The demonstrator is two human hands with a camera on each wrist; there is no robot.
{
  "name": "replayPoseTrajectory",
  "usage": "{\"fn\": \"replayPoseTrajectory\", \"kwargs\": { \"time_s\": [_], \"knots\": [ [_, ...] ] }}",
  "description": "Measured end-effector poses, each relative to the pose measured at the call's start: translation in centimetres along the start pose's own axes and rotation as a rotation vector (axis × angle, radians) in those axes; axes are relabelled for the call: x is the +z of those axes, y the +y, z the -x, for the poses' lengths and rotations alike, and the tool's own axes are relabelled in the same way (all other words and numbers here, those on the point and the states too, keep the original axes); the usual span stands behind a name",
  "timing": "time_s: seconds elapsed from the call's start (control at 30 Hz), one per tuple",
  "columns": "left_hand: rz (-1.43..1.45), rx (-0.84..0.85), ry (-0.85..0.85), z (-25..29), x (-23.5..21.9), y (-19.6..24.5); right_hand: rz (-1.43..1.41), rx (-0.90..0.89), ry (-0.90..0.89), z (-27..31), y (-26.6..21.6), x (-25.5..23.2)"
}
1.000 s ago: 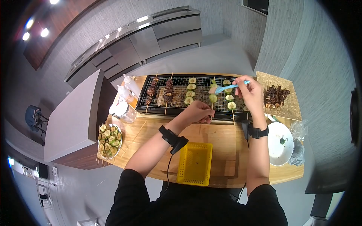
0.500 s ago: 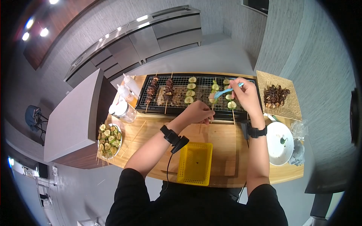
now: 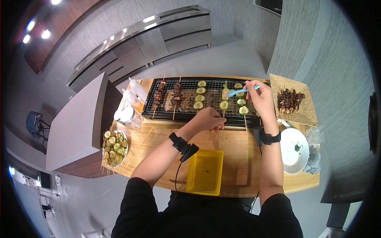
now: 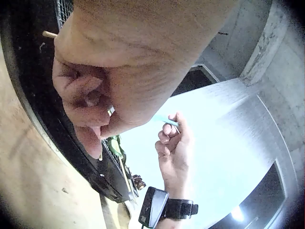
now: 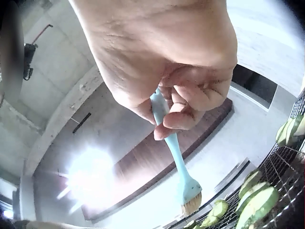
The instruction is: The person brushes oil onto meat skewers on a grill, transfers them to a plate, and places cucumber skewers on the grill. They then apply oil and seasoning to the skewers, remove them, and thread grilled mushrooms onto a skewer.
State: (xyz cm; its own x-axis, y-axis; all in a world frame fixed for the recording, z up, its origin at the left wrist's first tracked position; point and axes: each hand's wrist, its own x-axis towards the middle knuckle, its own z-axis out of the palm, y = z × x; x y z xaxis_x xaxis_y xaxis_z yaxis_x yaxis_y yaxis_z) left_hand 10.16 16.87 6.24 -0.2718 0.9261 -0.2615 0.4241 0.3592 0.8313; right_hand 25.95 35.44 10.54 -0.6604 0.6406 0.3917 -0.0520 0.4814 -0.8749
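My left hand (image 3: 209,119) pinches the near end of a wooden skewer at the grill's front edge. That skewer carries green vegetable slices (image 3: 224,105) lying on the wire grill (image 3: 189,88). In the left wrist view, the left hand's fingers (image 4: 88,112) are curled, with the skewer mostly hidden. My right hand (image 3: 261,99) grips a light blue brush (image 3: 237,92), its bristles at the upper slices of the same skewer. The right wrist view shows the brush (image 5: 175,150) held between thumb and fingers of the right hand (image 5: 167,71), bristles pointing down beside the slices.
Meat skewers (image 3: 159,95) lie on the grill's left part; other vegetable skewers (image 3: 199,95) flank the held one. Bottles (image 3: 137,88) and a jar (image 3: 131,118) stand left, near a plate of skewers (image 3: 115,147). A yellow basket (image 3: 205,172) is in front; a white bowl (image 3: 294,158) sits right.
The brush first moved toward the near slices, then back up along the skewer with my right hand. My left hand has stayed at the skewer's near end.
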Motion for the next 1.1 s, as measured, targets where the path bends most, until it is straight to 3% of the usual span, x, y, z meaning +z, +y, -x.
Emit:
{"fn": "replayPoseTrajectory", "kwargs": {
  "time_s": [0.27, 0.37, 0.47, 1.1],
  "knots": [
    [0.002, 0.010, -0.009, 0.0, 0.0, 0.2, 0.039, -0.030, 0.068, 0.1, 0.0, 0.6],
    [-0.004, 0.005, -0.007, 0.1, 0.0, 0.2, 0.176, -0.012, -0.015, 0.2, -0.1, 0.4],
    [-0.008, 0.006, -0.003, 0.2, 0.0, 0.4, 0.084, -0.024, 0.037, 0.3, -0.7, 0.5],
    [-0.019, 0.004, -0.007, 0.2, 0.1, 0.2, 0.202, -0.051, 0.074, 0.4, -0.3, 1.0]
  ]
}}
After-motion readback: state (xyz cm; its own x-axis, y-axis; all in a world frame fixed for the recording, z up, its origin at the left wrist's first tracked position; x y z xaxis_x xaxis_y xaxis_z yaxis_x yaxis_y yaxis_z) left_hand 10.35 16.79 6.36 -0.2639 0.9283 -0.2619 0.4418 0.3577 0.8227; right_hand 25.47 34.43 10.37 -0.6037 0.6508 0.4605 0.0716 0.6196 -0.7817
